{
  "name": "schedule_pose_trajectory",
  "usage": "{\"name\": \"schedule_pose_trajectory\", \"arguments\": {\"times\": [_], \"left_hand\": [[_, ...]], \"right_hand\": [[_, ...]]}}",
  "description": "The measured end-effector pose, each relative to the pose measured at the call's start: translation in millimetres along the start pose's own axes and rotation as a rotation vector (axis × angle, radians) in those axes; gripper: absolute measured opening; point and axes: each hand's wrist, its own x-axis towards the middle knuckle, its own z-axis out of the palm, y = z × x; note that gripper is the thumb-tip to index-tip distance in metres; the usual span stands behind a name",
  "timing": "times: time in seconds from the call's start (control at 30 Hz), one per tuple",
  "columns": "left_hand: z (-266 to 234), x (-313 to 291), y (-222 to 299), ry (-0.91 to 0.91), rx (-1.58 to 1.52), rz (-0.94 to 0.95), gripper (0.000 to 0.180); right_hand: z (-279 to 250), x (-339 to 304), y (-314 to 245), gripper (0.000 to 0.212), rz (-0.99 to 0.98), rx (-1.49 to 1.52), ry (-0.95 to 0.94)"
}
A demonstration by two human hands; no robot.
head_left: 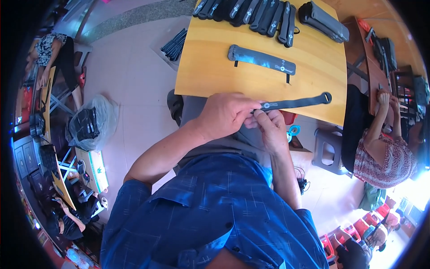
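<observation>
The person's left hand (226, 113) and right hand (271, 127) meet at the near edge of a yellow wooden tabletop (206, 67), both pinching the left end of a long, flat, dark grey strap (298, 103). The rest of the strap runs out rightward from the fingertips to a looped tip, over the table; whether it touches the wood cannot be told.

Beyond it, on the surface, lies a layered dark grey bundle of straps (260, 59) with short black tabs. A row of dark bundles (256, 17) lines the far edge, beside a thick grey folded stack (323, 23).

On the pale tiled floor (139, 67) sit a clear plastic bag (109, 114) to the left and a grey plastic stool (328, 150) to the right, near a seated co-worker in a red-and-white patterned top (386, 157).
</observation>
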Motion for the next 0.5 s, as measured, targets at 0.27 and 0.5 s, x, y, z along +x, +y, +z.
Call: {"name": "schedule_pose_trajectory", "arguments": {"times": [0.27,0.5], "left_hand": [[-6,0,10,-0.022,0.006,0.036,0.030],[-9,-1,14,0.050,-0.066,-0.015,0.031]], "right_hand": [[3,0,-4,0.026,-0.090,-0.009,0.039],[7,5,2,0.024,-0.127,0.043,0.042]]}}
